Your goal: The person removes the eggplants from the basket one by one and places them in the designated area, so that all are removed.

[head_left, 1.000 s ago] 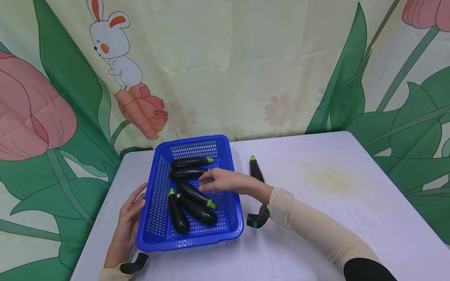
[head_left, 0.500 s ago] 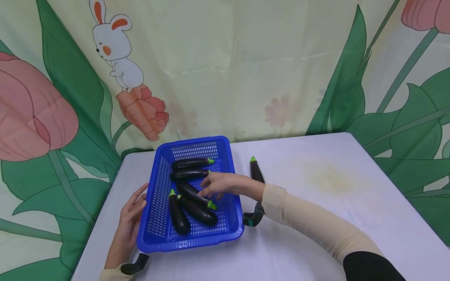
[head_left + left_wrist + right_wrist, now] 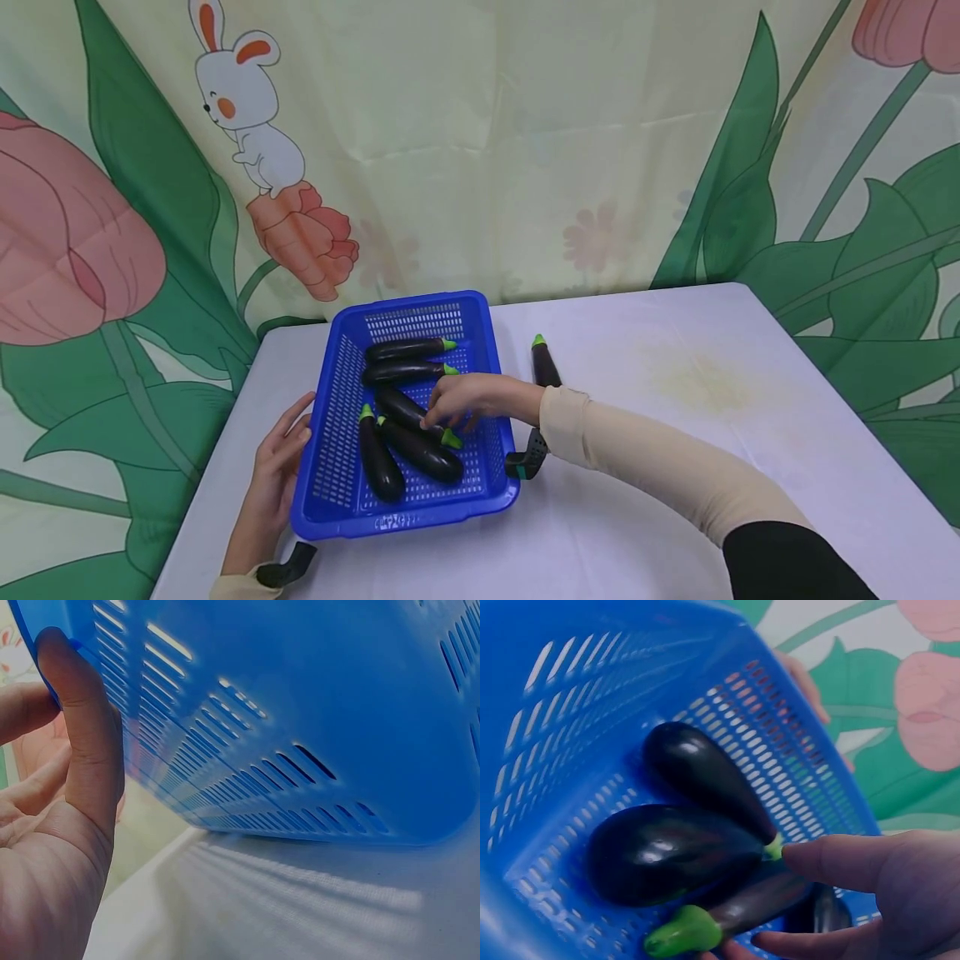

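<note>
In the head view my left hand (image 3: 279,454) rests against the outer left side of a blue plastic basket (image 3: 405,525). Its fingers and thumb touch the rim from outside, as the left wrist view shows. Inside the basket lie several dark eggplants with green stem ends. My right hand (image 3: 472,396) reaches in over the right side. Its thumb and fingers curl round the slanting middle eggplant (image 3: 757,900), near the green stem end. Two more eggplants lie close beside it in the right wrist view, a plump eggplant (image 3: 671,855) and a narrower eggplant (image 3: 705,769).
A single eggplant (image 3: 545,362) lies on the white-covered table (image 3: 637,500), right of the basket and partly behind my right forearm. Two eggplants lie across the far end of the basket, including one topmost eggplant (image 3: 405,349). A printed curtain (image 3: 525,167) hangs behind the table.
My right hand has moved down and slightly left onto the middle eggplant, its fingers curling in. The left hand, the basket and the eggplants stay put.
</note>
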Available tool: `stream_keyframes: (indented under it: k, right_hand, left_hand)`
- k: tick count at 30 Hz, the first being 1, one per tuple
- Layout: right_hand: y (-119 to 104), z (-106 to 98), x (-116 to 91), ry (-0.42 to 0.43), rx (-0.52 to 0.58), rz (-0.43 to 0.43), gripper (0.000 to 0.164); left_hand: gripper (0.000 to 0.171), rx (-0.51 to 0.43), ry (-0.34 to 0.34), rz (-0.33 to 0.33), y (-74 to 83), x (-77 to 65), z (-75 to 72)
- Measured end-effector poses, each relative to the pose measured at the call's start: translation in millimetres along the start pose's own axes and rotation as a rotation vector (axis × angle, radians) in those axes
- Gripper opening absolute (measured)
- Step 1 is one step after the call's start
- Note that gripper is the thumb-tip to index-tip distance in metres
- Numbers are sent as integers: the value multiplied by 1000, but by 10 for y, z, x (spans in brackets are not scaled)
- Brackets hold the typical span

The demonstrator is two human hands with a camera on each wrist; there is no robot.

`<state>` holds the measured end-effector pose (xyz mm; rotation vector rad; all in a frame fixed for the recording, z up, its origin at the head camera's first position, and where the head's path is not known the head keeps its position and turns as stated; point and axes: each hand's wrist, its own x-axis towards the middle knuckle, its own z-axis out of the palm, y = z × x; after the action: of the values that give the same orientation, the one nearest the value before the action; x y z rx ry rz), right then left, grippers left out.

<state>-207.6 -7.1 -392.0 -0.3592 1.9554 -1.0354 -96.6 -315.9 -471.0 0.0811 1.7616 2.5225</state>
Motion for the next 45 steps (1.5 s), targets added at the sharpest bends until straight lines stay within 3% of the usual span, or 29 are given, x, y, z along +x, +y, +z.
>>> stream_keyframes:
  k: [13, 26, 33, 45]
  right_hand:
    - [41, 108, 90, 46, -18, 28, 33]
    - [54, 120, 135, 44, -48, 37, 6]
    - [51, 119, 129, 66, -35, 42, 13]
    - [5, 97, 105, 41, -27, 24, 4]
  left_hand:
    - [53, -7, -12, 13, -5, -2, -6]
    - [56, -41, -51, 24, -28, -11, -16]
    - [55, -24, -38, 13, -22, 3, -16]
    - [54, -10, -22, 17, -22, 6, -28]
